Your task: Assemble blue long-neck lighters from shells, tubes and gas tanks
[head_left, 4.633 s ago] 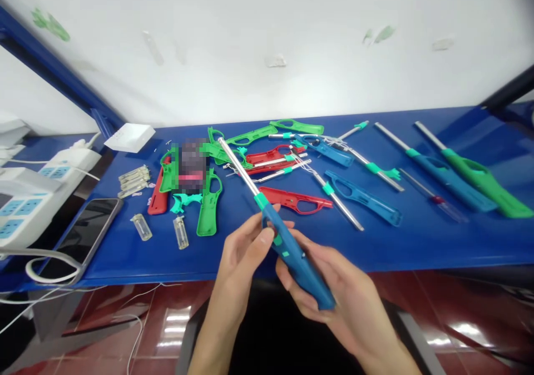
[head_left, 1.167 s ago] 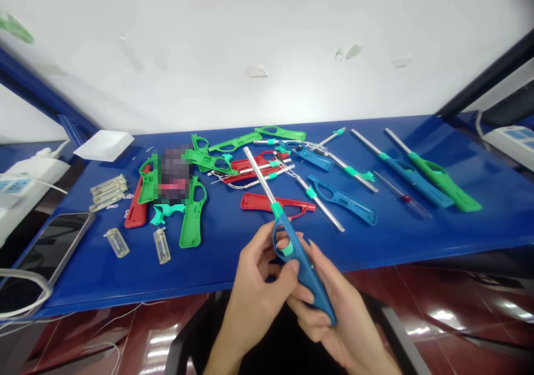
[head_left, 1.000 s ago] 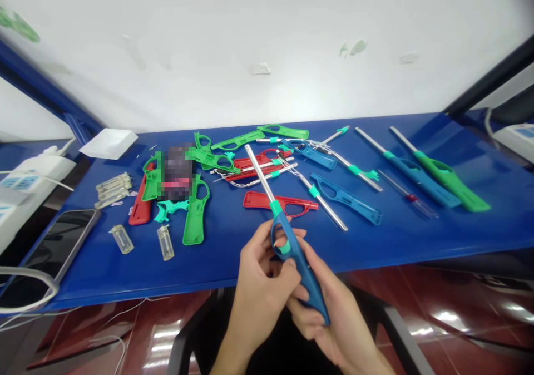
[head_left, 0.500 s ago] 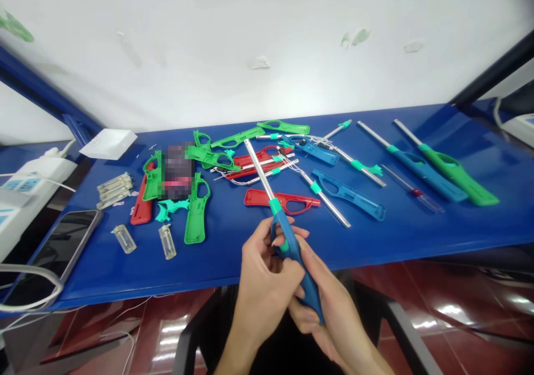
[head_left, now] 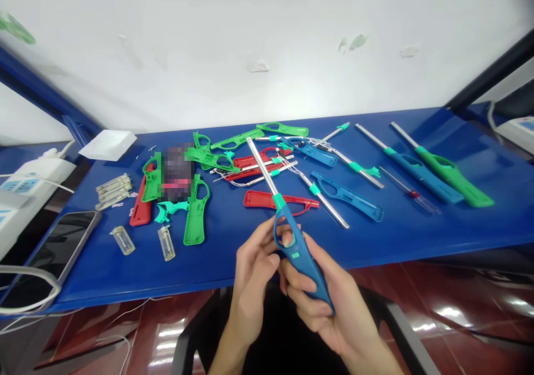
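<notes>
A blue long-nosed gas lighter (head_left: 303,261) with a metal tube and a turquoise collar points up and away over the table's front edge. My right hand (head_left: 329,297) is wrapped round its handle. At the trigger loop, my left hand (head_left: 254,277) has curled fingers, with a fingertip inside the loop at the turquoise trigger; its thumb rests off the handle. Beyond the tube lies a red lighter shell half (head_left: 267,200). To the right are a blue shell half (head_left: 350,197) and a metal tube with a turquoise collar (head_left: 329,205).
Two whole lighters, one blue (head_left: 423,172) and one green (head_left: 459,180), lie at the right beside a screwdriver (head_left: 411,192). Clear fuel tanks (head_left: 166,244), green shell halves (head_left: 195,219) and a phone (head_left: 54,252) are at the left. A white wall stands behind.
The lighter has turned slightly, so its side and trigger loop show more. My left thumb has come away from the handle, and the left hand has shifted a little left.
</notes>
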Demonstrator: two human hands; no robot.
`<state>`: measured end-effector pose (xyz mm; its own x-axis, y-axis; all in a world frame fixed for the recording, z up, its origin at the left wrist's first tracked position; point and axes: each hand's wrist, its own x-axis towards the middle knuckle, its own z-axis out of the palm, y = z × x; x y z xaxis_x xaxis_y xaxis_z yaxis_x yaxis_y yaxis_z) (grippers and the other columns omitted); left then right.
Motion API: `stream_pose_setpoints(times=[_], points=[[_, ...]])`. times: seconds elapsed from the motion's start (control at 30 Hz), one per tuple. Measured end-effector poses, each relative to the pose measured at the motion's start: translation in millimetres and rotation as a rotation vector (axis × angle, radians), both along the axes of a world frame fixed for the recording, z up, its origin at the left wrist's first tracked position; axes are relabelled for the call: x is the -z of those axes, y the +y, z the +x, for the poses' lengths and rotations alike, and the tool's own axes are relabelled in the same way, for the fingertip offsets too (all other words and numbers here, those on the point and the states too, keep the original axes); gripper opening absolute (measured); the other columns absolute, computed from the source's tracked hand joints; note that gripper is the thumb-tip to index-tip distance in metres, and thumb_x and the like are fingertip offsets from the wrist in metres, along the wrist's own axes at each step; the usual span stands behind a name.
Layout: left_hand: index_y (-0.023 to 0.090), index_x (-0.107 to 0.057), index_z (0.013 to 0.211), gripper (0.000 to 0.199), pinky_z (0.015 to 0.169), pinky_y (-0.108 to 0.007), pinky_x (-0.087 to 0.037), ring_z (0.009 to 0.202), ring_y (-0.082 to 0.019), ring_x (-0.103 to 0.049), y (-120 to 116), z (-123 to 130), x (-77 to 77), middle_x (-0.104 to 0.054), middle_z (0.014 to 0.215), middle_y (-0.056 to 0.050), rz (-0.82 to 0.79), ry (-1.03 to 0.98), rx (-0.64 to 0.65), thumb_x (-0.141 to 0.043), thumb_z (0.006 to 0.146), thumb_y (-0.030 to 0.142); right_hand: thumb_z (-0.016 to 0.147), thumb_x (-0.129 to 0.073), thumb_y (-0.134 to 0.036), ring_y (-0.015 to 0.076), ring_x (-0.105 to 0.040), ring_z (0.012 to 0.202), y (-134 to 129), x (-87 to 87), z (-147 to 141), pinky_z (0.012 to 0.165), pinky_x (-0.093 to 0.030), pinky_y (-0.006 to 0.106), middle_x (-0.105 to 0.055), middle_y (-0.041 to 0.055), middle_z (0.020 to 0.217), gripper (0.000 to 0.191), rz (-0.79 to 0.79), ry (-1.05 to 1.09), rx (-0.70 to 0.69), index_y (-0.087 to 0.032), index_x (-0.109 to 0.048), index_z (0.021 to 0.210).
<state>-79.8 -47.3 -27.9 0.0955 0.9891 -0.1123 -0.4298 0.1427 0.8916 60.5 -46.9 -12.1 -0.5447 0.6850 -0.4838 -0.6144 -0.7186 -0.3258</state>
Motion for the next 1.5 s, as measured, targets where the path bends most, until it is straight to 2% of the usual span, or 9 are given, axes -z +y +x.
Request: stream_pose_setpoints(times=[0.27,0.4,0.53,0.83,1.1,1.17,1.27,1.37,1.5], points=[[0.021,-0.066,0.148,0.057,0.052,-0.023,-0.050,0.106,-0.032,-0.075,0.1,2.8,0.1,-0.071,0.142,-0.016,-0.034,-0.029,-0.013,-0.071,0.093,0.036,0.083,-0.086,-0.061,-0.0017,-0.015,0.038,0.8,2.2,-2.9,0.031,-0.014,0.009,-0.045,-0.0119,0.058,0.049,-0.015,0.028,0.039,-0.020,-0.059,0.085],[0.022,-0.066,0.147,0.055,0.083,-0.033,-0.060,0.123,-0.035,-0.069,-4.2,2.7,11.7,-0.071,0.143,-0.015,-0.050,0.012,-0.065,-0.074,0.094,0.037,0.080,-0.086,-0.067,-0.0023,-0.016,0.036,0.4,9.0,-2.6,0.031,-0.018,0.010,-0.039,-0.0114,0.052,0.062,-0.029,0.052,-0.035,-0.018,-0.050,0.065],[0.021,-0.067,0.146,0.059,0.105,-0.046,-0.056,0.120,-0.037,-0.071,-3.8,4.3,26.8,-0.073,0.137,-0.017,-0.027,0.029,-0.104,-0.076,0.093,0.046,0.081,-0.082,-0.071,-0.0017,-0.014,0.032,6.3,19.0,-0.4,0.030,-0.016,0.011,-0.034,-0.0121,0.044,0.066,0.006,0.071,-0.119,-0.020,-0.047,0.061],[0.020,-0.065,0.147,0.062,0.111,-0.047,-0.053,0.123,-0.036,-0.070,-0.8,6.1,31.7,-0.073,0.136,-0.018,0.015,0.033,-0.093,-0.077,0.092,0.048,0.078,-0.082,-0.077,-0.0008,-0.020,0.031,5.0,22.8,-0.3,0.032,-0.018,0.012,-0.035,-0.0101,0.039,0.069,0.017,0.041,-0.156,-0.020,-0.047,0.059],[0.022,-0.061,0.151,0.061,0.115,-0.041,-0.051,0.134,-0.033,-0.064,0.5,6.0,22.6,-0.067,0.147,-0.015,0.041,0.061,-0.055,-0.077,0.095,0.040,0.071,-0.090,-0.071,-0.0006,-0.016,0.036,2.4,9.1,-4.0,0.032,-0.012,0.011,-0.047,-0.0144,0.055,0.063,-0.064,-0.063,0.032,-0.027,-0.063,0.106],[0.022,-0.060,0.151,0.061,0.110,-0.039,-0.055,0.133,-0.033,-0.065,1.7,4.6,19.1,-0.067,0.148,-0.015,0.040,0.065,-0.034,-0.078,0.095,0.038,0.072,-0.091,-0.070,-0.0019,-0.017,0.037,3.1,7.3,-3.0,0.032,-0.012,0.011,-0.046,-0.0131,0.055,0.060,-0.077,-0.071,0.011,-0.021,-0.061,0.091],[0.023,-0.061,0.149,0.059,0.077,-0.026,-0.062,0.119,-0.030,-0.070,4.3,1.3,13.5,-0.068,0.144,-0.015,0.033,0.057,0.010,-0.079,0.095,0.036,0.075,-0.089,-0.069,-0.0032,-0.020,0.036,4.3,8.2,0.3,0.033,-0.012,0.011,-0.044,-0.0113,0.054,0.063,-0.082,-0.060,-0.038,-0.018,-0.053,0.073],[0.025,-0.062,0.145,0.057,0.047,-0.016,-0.051,0.095,-0.021,-0.071,6.7,-1.9,7.8,-0.067,0.142,-0.016,0.017,0.027,0.057,-0.081,0.093,0.036,0.076,-0.088,-0.070,-0.0034,-0.020,0.036,4.1,10.6,2.8,0.032,-0.012,0.012,-0.046,-0.0102,0.056,0.063,-0.068,-0.042,-0.065,-0.017,-0.054,0.072],[0.024,-0.065,0.138,0.053,0.043,-0.013,-0.047,0.075,-0.011,-0.061,7.5,-4.2,1.0,-0.066,0.137,-0.014,-0.015,-0.021,0.091,-0.085,0.090,0.035,0.079,-0.084,-0.072,-0.0029,-0.020,0.036,4.1,11.7,3.7,0.032,-0.011,0.012,-0.046,-0.0099,0.056,0.063,-0.065,-0.022,-0.099,-0.017,-0.055,0.071]])
